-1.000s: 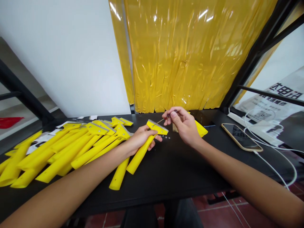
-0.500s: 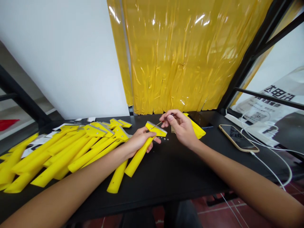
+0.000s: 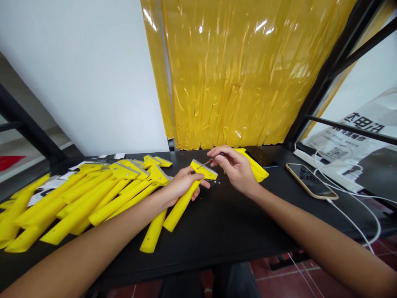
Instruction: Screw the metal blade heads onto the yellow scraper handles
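Note:
My left hand is closed around a yellow scraper just below its wide head. The scraper's handle slants down towards me, and a metal blade edge shows along the top of the head. In my right hand, pinched by the fingers, is a thin screwdriver; its shaft reaches left and its tip meets the scraper head near a screw spot. Most of the screwdriver's handle is hidden by the fingers. Several tiny metal pieces, perhaps nuts, lie on the black table just right of the scraper head.
Several yellow scrapers are heaped on the left of the black table. Behind my right hand are another yellow piece and a dark phone. A cased phone with a white cable lies at right. Yellow plastic sheeting hangs behind.
The fingers of my right hand have shifted and spread on the screwdriver, with its tip staying at the same spot. My left hand and the scraper have barely moved.

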Demonstrator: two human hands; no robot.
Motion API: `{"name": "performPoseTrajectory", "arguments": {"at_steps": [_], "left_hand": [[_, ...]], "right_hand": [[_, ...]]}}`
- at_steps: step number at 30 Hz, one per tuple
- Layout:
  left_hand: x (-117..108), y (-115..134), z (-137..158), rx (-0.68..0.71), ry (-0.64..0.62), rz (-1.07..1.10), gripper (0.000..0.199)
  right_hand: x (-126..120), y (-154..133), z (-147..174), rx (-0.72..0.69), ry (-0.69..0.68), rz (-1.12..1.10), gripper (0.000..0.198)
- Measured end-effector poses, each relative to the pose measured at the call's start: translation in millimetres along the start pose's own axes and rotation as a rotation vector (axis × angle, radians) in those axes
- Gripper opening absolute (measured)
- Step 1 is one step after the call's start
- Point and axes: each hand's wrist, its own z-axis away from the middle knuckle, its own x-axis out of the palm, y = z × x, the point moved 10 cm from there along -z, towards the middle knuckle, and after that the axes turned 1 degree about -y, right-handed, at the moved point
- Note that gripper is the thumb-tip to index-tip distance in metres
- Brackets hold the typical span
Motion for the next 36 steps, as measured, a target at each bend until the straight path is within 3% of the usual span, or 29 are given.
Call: {"name": "performPoseTrajectory", "arguments": {"at_steps": [5,13,16,20,25,28,32,36], "left_hand": [[-1,2,0,0.027,0.004,-0.005,0.028],[2,4,1,0.049,-0.010,-0.061,0.023],[4,2,1,0.041,-0.036,-0.077,0.026],[5,2,1,0.043,-0.058,-0.046,0.031],[12,1,4,0.016,-0.109,-0.029,0.029],[17,-1,7,-0.011,-0.141,-0.043,0.032],[21,0,8,-0.005,-0.186,-0.066,0.036],[17,0,6,-0.005,-0.161,-0.054,0.035]], "right_hand": [[3,-14,0,-0.093,-0.059,0.203,0.017],[-11,-31,4,-0.178,0.108,0.401,0.008],[-5,-37,5,-0.225,0.080,0.426,0.009],[0,-32,1,-0.174,-0.048,0.325,0.013],[-9,-14,-6,0.035,-0.120,0.120,0.021],[2,-4,-4,0.147,-0.219,-0.085,0.023],[19,-1,0,0.168,-0.301,-0.327,0.027],[22,5,1,0.190,-0.267,-0.350,0.023]]}}
